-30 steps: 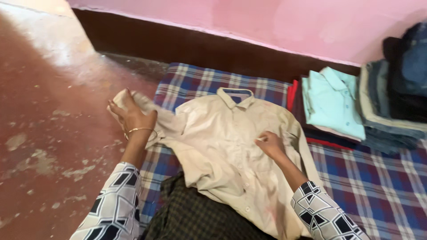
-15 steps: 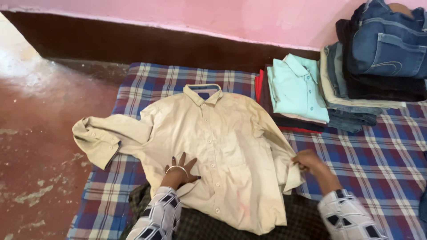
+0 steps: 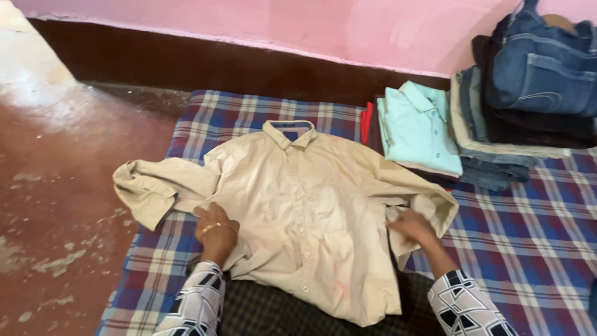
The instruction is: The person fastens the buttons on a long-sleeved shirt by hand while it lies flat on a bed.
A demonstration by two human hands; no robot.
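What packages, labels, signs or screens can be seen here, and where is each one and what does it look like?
No packages, signs or screens show.
Neck label: inside the collar of the beige shirt, a small dark blue strip; whether it bears print cannot be told.
Stitched pocket mark: on the blue jeans atop the pile at right, a pale curved line.

Open red floor (image 3: 68, 205) left of the plaid blanket (image 3: 522, 249); bare blanket near right. Far right blocked: folded mint shirt (image 3: 416, 127), stacked jeans (image 3: 528, 106). Wall (image 3: 249, 25) closes far side.
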